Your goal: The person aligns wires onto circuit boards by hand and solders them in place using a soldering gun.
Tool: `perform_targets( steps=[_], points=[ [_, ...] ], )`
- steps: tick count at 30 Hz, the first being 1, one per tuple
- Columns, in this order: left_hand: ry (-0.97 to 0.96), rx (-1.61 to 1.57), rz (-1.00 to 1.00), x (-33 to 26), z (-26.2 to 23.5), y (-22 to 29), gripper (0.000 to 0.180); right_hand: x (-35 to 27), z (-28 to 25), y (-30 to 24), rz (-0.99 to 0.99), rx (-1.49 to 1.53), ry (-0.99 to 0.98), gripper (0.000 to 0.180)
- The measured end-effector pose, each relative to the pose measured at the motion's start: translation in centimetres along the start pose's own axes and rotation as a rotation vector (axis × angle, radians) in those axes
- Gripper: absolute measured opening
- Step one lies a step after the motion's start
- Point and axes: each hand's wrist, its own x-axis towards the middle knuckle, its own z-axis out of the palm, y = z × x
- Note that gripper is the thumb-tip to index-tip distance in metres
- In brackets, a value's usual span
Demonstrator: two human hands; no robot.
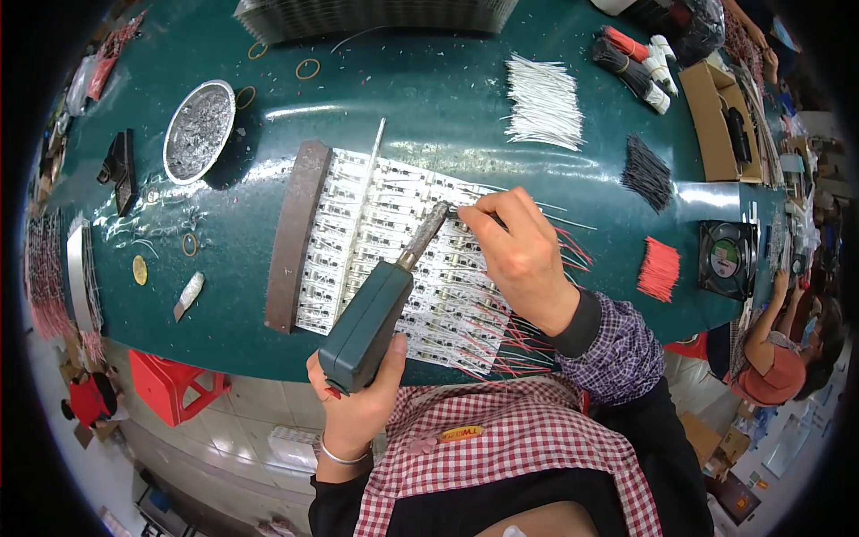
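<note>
My left hand (362,398) is wrapped around the handle of a dark green soldering gun (369,322). Its metal tip (429,231) slants up and away to the right, reaching a white panel of small circuit boards (420,295). Right beside that tip, my right hand (519,255) is closed in a pinch over the panel, on what looks like a thin wire mostly hidden by the fingers. Rows of small dark parts and white wires cover the panel. Red and black wires (523,345) stick out past its right edge. A brown bar (298,237) lies along its left edge, and a thin pale rod (365,201) crosses it.
White wires (544,103), black wires (646,173) and red wires (659,268) lie in piles on the right. Beyond them are a small fan (727,259) and a cardboard box (707,125). A metal bowl (230,121) stands far left. Another person (774,367) sits at right.
</note>
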Motion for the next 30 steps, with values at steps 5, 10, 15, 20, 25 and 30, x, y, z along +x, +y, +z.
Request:
perform_targets(
  steps=[5,10,15,20,25,30],
  points=[
    [0.031,-0.024,-0.122,0.5,0.6,1.6,0.013,0.1,0.0,-0.1,-0.006,-0.013,-0.003,0.028],
    [0.021,0.008,-0.118,0.6,0.5,1.7,0.013,0.4,0.1,-0.4,-0.017,-0.04,0.067,0.033],
    [0.067,0.048,-0.157,-0.7,-0.1,0.7,0.019,0.1,-0.1,-0.3,-0.014,-0.048,-0.002,0.029],
    [0.131,-0.043,-0.165,-0.8,0.0,1.2,0.022,0.0,-0.1,-0.3,-0.017,-0.047,0.003,0.028],
    [0.152,-0.051,-0.179,-1.1,-0.1,0.9,0.023,0.0,0.2,-0.1,-0.037,-0.05,0.035,0.027],
    [0.152,-0.021,-0.171,-1.5,-0.1,0.7,0.023,-0.1,-0.2,-0.4,-0.081,-0.023,0.098,0.028]
  ],
)
